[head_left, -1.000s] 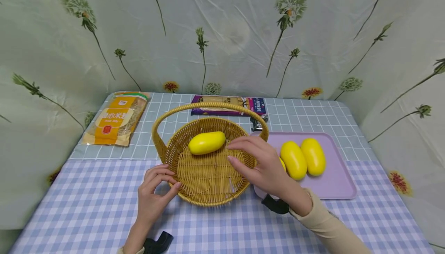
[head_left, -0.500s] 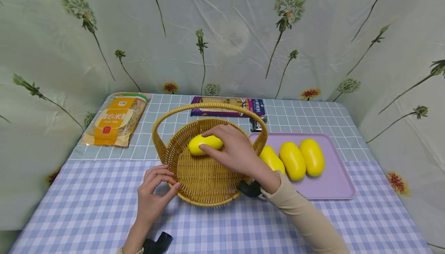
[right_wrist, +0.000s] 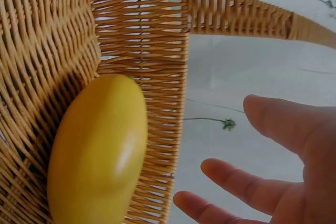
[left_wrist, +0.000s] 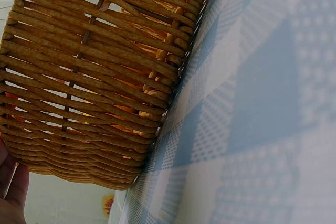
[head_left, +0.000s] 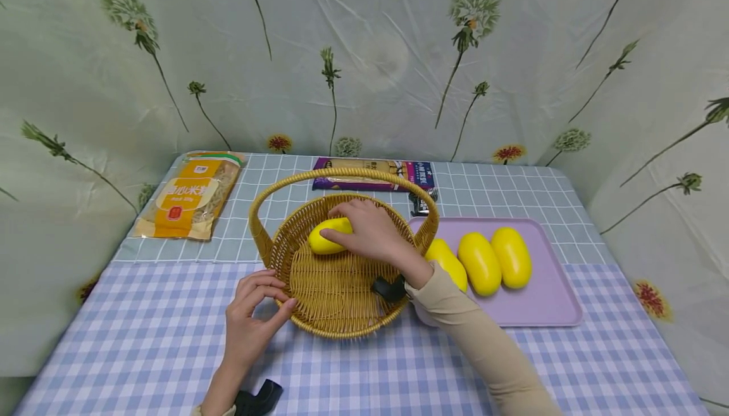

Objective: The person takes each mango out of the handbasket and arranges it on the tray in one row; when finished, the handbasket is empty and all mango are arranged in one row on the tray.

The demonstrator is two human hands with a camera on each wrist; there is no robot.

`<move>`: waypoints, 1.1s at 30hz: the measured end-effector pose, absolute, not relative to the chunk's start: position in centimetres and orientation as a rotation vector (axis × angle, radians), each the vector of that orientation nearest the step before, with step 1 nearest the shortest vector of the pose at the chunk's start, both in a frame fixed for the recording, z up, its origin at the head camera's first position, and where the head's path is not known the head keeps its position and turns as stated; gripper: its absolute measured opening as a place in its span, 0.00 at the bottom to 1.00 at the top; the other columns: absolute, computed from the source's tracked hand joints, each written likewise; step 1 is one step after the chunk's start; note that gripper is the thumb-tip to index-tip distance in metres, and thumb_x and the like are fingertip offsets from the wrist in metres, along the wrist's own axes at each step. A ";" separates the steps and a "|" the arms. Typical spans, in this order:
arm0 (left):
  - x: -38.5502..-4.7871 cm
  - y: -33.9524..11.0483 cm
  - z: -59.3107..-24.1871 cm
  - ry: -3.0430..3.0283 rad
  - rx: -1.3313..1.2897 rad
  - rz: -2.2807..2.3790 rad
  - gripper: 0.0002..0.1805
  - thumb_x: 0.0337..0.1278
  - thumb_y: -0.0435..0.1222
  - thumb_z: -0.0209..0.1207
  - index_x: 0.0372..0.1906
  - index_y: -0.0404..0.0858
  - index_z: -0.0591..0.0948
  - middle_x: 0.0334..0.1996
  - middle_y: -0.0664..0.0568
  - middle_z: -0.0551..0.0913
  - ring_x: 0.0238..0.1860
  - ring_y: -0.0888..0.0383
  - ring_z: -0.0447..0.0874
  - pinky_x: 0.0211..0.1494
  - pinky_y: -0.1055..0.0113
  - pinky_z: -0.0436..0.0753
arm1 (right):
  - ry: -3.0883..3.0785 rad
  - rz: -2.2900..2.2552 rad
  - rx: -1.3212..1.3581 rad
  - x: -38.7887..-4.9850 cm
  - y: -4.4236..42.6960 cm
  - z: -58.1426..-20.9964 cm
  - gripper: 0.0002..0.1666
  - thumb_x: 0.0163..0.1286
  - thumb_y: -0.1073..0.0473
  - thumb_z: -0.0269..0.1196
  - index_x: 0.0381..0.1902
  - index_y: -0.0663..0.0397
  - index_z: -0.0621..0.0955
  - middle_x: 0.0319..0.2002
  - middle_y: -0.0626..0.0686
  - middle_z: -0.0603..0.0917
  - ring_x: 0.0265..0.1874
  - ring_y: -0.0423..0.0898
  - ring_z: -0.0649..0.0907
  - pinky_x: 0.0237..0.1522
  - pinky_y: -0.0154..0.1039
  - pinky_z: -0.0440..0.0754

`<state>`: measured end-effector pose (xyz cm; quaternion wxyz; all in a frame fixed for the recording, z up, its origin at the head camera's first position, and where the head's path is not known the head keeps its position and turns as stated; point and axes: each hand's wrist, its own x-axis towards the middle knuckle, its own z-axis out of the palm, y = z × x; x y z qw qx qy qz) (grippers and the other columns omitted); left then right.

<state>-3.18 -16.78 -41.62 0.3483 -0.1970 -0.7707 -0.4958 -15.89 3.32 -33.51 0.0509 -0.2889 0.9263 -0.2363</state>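
A round wicker basket (head_left: 336, 296) with a tall arched handle stands mid-table. Inside it, near the back wall, lies one smooth yellow oblong fruit (head_left: 326, 239). My right hand (head_left: 370, 231) is over this fruit, thumb and fingers spread to either side; the right wrist view shows a gap between the fruit (right_wrist: 100, 150) and the outstretched fingers (right_wrist: 236, 184). With curved fingers and thumb, my left hand (head_left: 256, 311) holds the basket's near-left rim. Only its fingertips (left_wrist: 18, 184) show in the left wrist view, against the wicker. More yellow fruits (head_left: 479, 264) lie right of the basket.
A lilac tray (head_left: 547, 305) carries those other fruits, partly behind my right sleeve. An orange food packet (head_left: 190, 197) lies at the back left. Behind the basket handle is a purple packet (head_left: 336, 182), with a small black wrapper (head_left: 423, 202) beside it.
My right hand has moved left from the basket's right side to over the fruit inside. My left hand, the basket and the fruits stay where they were.
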 end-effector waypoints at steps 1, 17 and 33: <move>-3.2 -16.8 -41.6 -1.997 -0.514 -1.285 0.09 0.37 0.25 0.69 0.22 0.35 0.79 0.31 0.39 0.80 0.46 0.41 0.74 0.59 0.63 0.69 | 2.819 -0.707 -0.877 -16.0 3.2 -33.6 0.27 0.67 0.39 0.57 0.57 0.49 0.78 0.55 0.52 0.78 0.54 0.51 0.74 0.54 0.50 0.71; -3.4 -16.8 -41.7 -1.989 -0.520 -1.278 0.08 0.39 0.26 0.69 0.22 0.35 0.79 0.31 0.42 0.80 0.46 0.40 0.74 0.60 0.63 0.69 | 2.807 -0.472 -0.744 -17.6 2.4 -35.6 0.30 0.65 0.39 0.59 0.61 0.44 0.76 0.59 0.50 0.76 0.50 0.50 0.74 0.42 0.43 0.71; -3.2 -16.8 -41.6 -1.997 -0.504 -1.281 0.08 0.39 0.26 0.69 0.22 0.35 0.79 0.30 0.39 0.80 0.46 0.40 0.74 0.60 0.63 0.69 | 2.759 -0.540 -0.721 -18.2 2.3 -36.8 0.29 0.62 0.41 0.64 0.57 0.46 0.75 0.49 0.48 0.80 0.42 0.47 0.77 0.41 0.42 0.74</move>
